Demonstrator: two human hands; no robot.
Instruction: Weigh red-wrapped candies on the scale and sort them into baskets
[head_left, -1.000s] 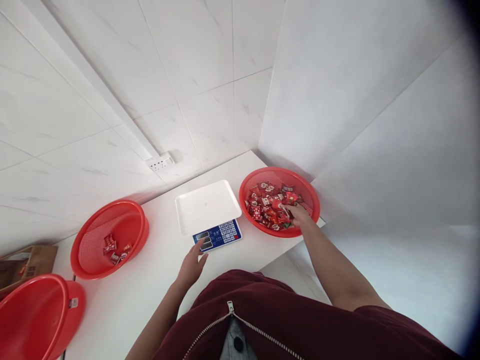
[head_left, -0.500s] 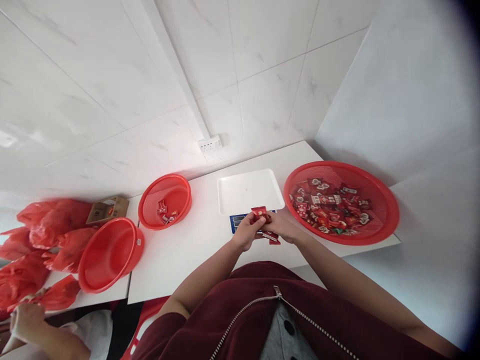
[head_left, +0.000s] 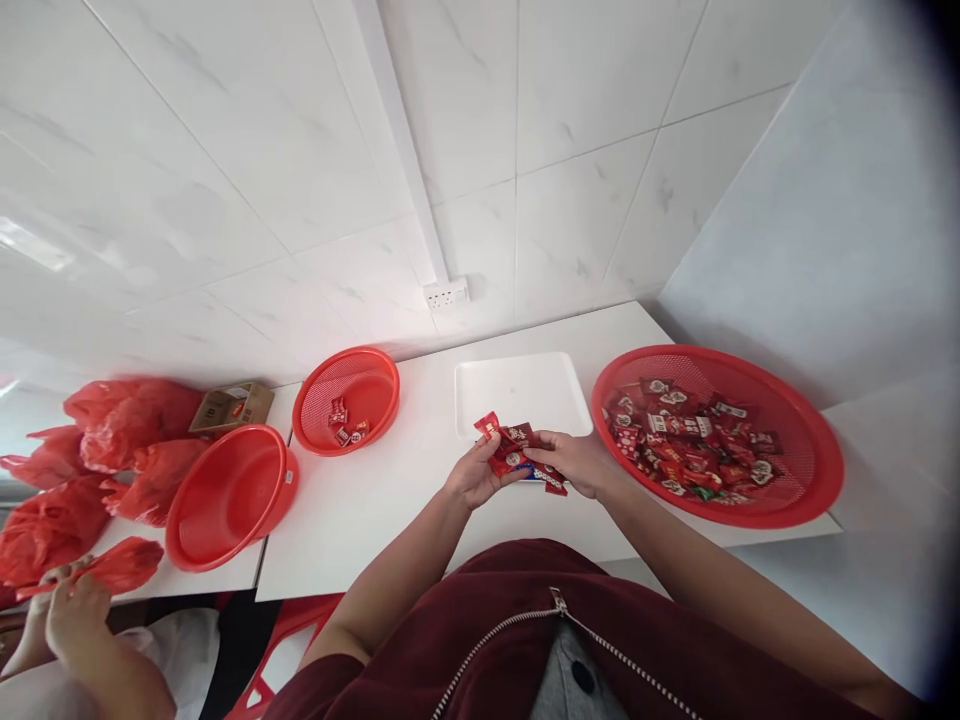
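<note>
Several red-wrapped packets [head_left: 512,442] are held between my two hands, just in front of the white scale tray [head_left: 523,393]. My left hand [head_left: 474,473] is closed on packets at their left side, one standing up past the fingers. From the right, my right hand [head_left: 568,461] grips packets too, one hanging below its fingers. A bit of the blue scale panel shows under the packets. To the right, a large red basket [head_left: 814,470] holds many similar packets. A smaller red basket [head_left: 382,385] at the left has several packets in it.
A deep red basin [head_left: 225,500] stands left, near an open cardboard box [head_left: 251,408]. Red plastic bags [head_left: 127,420] are piled at the far left. Another person's hands [head_left: 75,600] hold a red bag there. A power socket [head_left: 447,292] is on the tiled wall.
The view has shifted, so the tray and large basket sit lower and further right. My hands have moved slightly apart and the packets are more fanned out. The other person's hands have shifted on the bag.
</note>
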